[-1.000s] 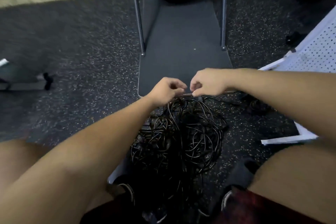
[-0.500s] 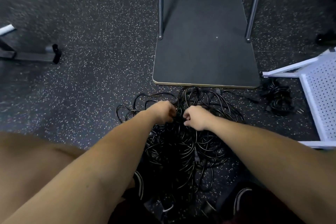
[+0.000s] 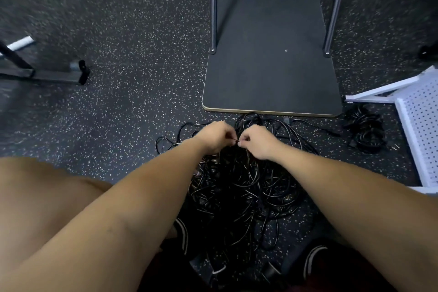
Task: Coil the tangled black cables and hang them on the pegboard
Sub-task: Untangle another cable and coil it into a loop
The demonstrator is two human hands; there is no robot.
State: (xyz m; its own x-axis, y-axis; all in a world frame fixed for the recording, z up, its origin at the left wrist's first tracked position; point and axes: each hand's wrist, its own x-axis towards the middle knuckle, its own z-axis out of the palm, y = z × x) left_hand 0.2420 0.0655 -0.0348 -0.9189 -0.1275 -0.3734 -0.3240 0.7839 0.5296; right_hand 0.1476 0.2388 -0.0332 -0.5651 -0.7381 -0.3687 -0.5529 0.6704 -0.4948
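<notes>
A big tangle of black cables [image 3: 246, 187] lies on the speckled floor between my feet. My left hand [image 3: 214, 136] and my right hand [image 3: 257, 141] meet over the far side of the pile, fingertips almost touching. Both pinch a thin black cable strand at the top of the tangle. A smaller bundle of black cable [image 3: 365, 131] lies apart at the right. The white pegboard [image 3: 424, 123] lies tilted at the right edge, partly cut off by the frame.
A dark board [image 3: 270, 61] with two metal legs [image 3: 214, 7] standing on it lies just beyond the pile. A black stand foot [image 3: 57, 76] sits at the left. My shoes [image 3: 312, 261] flank the near side of the cables.
My hands dropped from above the pile down onto the tangle, then stayed close together. The camera tilted down and shifted, so the board and pegboard now sit higher in view.
</notes>
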